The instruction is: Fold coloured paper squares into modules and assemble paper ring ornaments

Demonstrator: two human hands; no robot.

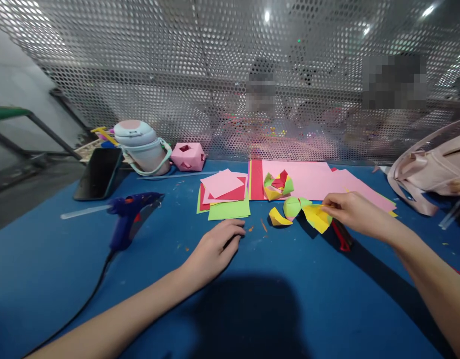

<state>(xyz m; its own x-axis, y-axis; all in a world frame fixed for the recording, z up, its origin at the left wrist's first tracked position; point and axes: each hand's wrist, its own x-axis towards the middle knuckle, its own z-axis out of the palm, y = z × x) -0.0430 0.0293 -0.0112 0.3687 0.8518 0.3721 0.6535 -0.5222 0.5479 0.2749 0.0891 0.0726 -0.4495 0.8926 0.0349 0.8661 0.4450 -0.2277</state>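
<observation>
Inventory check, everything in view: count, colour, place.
Glue gun: one, blue, left
Rods: several, clear, both sides
Phone: one, dark, left
Lidded container: one, pale, back left
Paper box: one, pink, beside container
Small sheets: several, mixed colours, centre
Large sheets: several, mostly pink, back
Paper cup: one, multicoloured, centre
Rounded piece: one, green and pink, before cup
Curved piece: one, yellow, before cup
Held paper: one, mostly yellow, right
Tool: one, red, right
Bag: one, pale pink, right
Table: one, blue, underneath
Screen: one, grey, behind
People: two, blurred, beyond screen
Left hand: one, bare, on table
Right hand: one, bare, holding paper
</observation>
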